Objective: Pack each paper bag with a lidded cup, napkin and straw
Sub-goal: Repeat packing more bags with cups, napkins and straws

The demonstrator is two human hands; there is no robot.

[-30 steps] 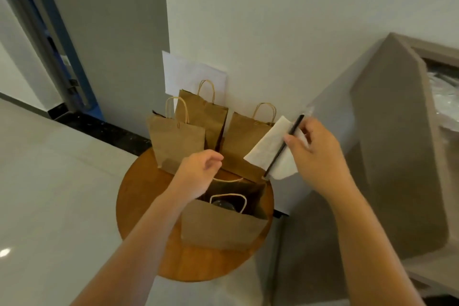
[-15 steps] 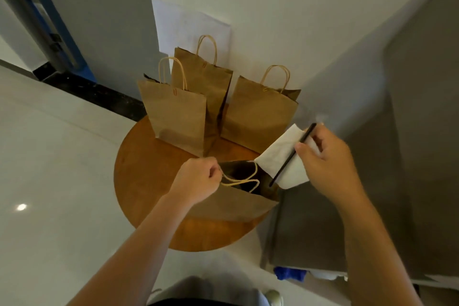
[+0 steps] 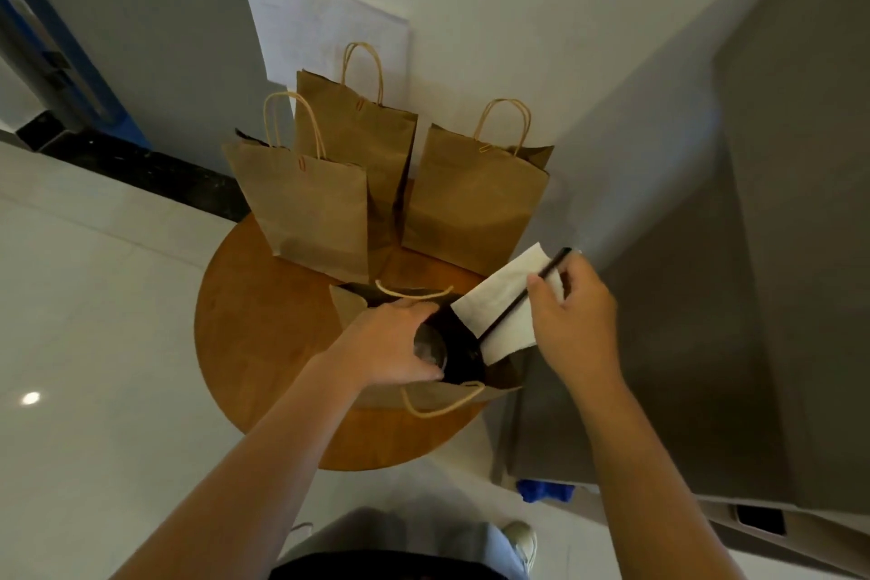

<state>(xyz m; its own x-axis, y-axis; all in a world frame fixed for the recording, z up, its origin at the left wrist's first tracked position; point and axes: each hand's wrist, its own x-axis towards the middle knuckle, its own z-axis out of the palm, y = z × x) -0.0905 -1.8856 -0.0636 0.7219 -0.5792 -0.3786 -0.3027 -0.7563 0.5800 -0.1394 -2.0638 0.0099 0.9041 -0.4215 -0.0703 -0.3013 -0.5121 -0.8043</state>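
Observation:
An open brown paper bag (image 3: 426, 396) stands at the near side of a round wooden table (image 3: 263, 325). Inside it a lidded cup (image 3: 430, 349) shows. My left hand (image 3: 383, 344) reaches into the bag's mouth, its fingers holding the far rim apart. My right hand (image 3: 572, 325) pinches a white napkin (image 3: 506, 313) and a black straw (image 3: 522, 294) together, their lower ends dipping into the bag's right side. Three more paper bags stand behind: one at left (image 3: 310, 207), one in the middle back (image 3: 362, 127), one at right (image 3: 471, 198).
A white sheet of paper (image 3: 325, 33) hangs on the wall behind the bags. A grey counter or cabinet (image 3: 753, 297) rises close on the right of the table. My shoe (image 3: 520, 537) and pale floor tiles lie below. A blue object (image 3: 546, 490) sits under the cabinet.
My left hand has pulled the bag's mouth open, showing the cup. My right hand has brought the napkin and straw down and left into the opening. The camera tilted further down.

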